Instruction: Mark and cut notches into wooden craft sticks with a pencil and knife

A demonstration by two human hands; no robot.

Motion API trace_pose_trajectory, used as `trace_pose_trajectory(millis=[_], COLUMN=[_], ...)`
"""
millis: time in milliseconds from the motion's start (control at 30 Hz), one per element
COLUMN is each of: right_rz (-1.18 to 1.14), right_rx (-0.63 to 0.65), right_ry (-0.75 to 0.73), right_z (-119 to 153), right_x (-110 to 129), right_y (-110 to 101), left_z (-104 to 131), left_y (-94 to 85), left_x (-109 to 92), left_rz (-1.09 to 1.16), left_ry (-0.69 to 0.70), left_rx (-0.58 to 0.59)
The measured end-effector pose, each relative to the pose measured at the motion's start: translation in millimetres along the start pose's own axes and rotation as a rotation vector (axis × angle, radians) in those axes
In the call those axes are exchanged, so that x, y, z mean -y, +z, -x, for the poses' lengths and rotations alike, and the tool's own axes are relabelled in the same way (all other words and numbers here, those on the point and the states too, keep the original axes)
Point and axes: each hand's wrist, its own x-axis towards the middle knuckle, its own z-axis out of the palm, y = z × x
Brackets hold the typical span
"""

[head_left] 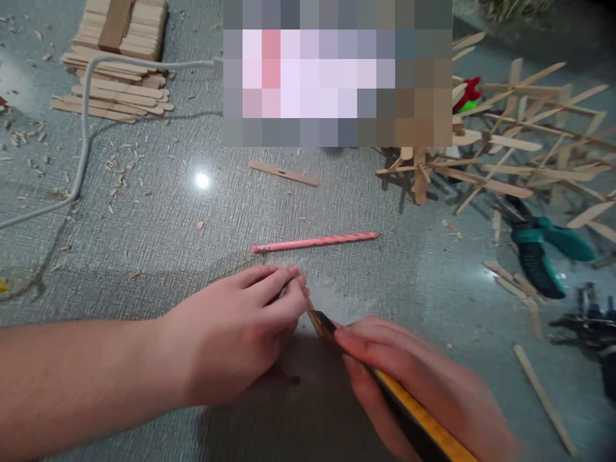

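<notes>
My left hand (245, 321) is closed, pinching a narrow wooden stick (315, 317) whose end sticks out beyond my fingertips. My right hand (418, 378) is wrapped round a yellow and black craft knife (409, 410). The dark blade meets the stick just to the right of my left fingers. A pink striped pencil (317, 242) lies beyond both hands. Farther back is a single craft stick (283, 173) with a small dark slot near its middle.
Bundled craft sticks (139, 32) and loose ones lie back left, near a white cable (85, 128) and wood shavings. A stick lattice (510, 141) fills the back right. Green-handled pliers (539, 263), dark tools (591, 327) and another stick (543, 398) are at the right.
</notes>
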Motion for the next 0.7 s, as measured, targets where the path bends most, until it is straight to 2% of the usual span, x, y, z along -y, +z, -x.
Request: trace_pose_trajectory(millis=[100,300,700], right_rz=[0.011,-0.025,-0.031], right_rx=[-0.020,-0.020,0.018], right_ry=[-0.015,0.058,0.040], right_z=[1.9,-2.0,-2.5], right_x=[-5.6,-6.8,-7.0], right_y=[0.3,3.5,4.0], left_z=[-0.5,-0.9,-0.1], left_y=[0.6,3.3,4.2], left_x=[0.5,0.6,0.3], left_rz=[-0.021,-0.041,-0.030], left_ry=[0.009,0.008,0.015], left_rx=[0.002,-0.033,-0.046])
